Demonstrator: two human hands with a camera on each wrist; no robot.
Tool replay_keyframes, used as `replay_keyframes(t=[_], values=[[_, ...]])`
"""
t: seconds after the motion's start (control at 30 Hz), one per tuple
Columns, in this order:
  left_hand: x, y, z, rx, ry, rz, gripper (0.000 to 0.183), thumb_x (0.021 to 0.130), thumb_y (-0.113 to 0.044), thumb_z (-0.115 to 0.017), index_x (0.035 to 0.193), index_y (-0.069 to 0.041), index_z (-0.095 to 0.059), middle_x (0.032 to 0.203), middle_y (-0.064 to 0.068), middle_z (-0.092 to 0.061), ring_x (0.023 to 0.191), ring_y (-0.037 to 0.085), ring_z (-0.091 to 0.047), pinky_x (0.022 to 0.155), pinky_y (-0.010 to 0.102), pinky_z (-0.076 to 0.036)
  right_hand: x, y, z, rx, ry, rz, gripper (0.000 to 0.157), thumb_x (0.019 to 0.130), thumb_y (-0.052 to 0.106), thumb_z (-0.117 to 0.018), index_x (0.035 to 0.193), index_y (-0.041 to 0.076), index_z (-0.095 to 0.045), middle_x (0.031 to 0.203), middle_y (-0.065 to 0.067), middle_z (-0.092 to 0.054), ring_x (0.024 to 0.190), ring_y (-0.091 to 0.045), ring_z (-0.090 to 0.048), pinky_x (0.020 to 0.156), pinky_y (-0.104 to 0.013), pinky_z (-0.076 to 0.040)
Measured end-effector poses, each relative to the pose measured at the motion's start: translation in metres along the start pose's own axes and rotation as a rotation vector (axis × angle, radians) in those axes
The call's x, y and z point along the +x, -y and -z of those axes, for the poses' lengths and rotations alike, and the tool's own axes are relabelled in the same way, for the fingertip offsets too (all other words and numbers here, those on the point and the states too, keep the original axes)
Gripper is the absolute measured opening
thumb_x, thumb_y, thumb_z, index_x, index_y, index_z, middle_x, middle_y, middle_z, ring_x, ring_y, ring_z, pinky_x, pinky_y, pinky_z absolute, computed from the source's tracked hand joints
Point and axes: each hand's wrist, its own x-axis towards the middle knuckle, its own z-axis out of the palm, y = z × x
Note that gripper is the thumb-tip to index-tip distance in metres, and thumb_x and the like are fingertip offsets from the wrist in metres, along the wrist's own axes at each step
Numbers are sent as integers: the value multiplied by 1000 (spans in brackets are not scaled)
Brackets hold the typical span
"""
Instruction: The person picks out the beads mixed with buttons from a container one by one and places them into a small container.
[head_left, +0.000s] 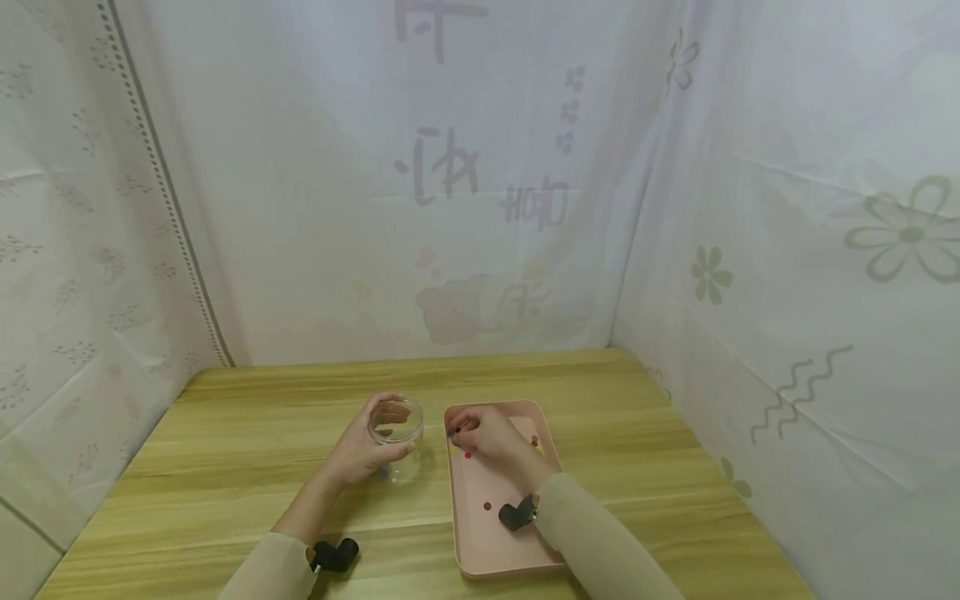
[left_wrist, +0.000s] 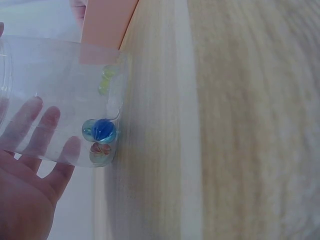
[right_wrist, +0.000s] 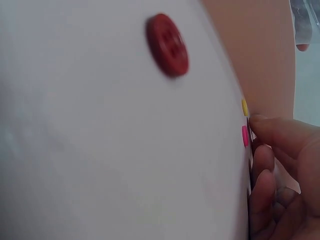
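My left hand (head_left: 362,446) grips a clear round jar (head_left: 406,468), its fingers and thumb round the side near the rim. Inside at the bottom, the left wrist view shows a blue marble (left_wrist: 104,131), yellow-green marbles (left_wrist: 108,73) and a reddish one (left_wrist: 99,152). Over the far left corner of a pink tray (head_left: 474,533) is my right hand (head_left: 489,432), fingers bent and thumb close to them. Something small and dark (head_left: 453,432) shows at its fingertips; whether it is pinched is unclear. A pink button (right_wrist: 245,136) and a yellow button (right_wrist: 244,107) lie beside the fingertips.
A dark red button (head_left: 487,506) lies in the tray's near half. More small buttons (head_left: 535,441) lie by its right wall, partly behind the right wrist. Jar and tray stand side by side on a wood-grain table (head_left: 262,433), with printed curtains (head_left: 300,208) around it.
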Motion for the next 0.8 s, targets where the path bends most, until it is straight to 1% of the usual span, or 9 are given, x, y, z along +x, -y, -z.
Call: replay_keyframes(t=[0.2,0.33,0.63,0.8], values=[[0,0,1,0,5,2,79,94,-14,-87,158,-6,-40,151,26,-59,142,47,-55,116,70,-46,-2,5,0,-31,0,-6,14,99,19,-80,114,18,-82,104,0,-79,85,-11,-68,79,-31,-56],[0,0,1,0,7,1,80,95,-15,-87,158,-5,-40,151,26,-59,142,47,-55,116,70,-45,-3,8,0,-33,-2,-1,14,99,19,-80,113,17,-82,102,-1,-79,84,-11,-68,79,-31,-56],[-1,-1,1,-1,3,12,80,94,-15,-87,158,-7,-40,151,26,-59,143,47,-54,117,70,-45,-3,9,2,46,12,-18,13,100,18,-79,113,15,-81,102,-2,-78,83,-12,-69,78,-29,-56],[0,-2,0,-3,4,12,81,94,-15,-87,158,-5,-40,151,26,-59,142,47,-54,117,70,-45,-5,12,4,65,14,-15,13,99,15,-78,112,13,-82,109,-3,-79,86,-12,-66,77,-27,-54]])
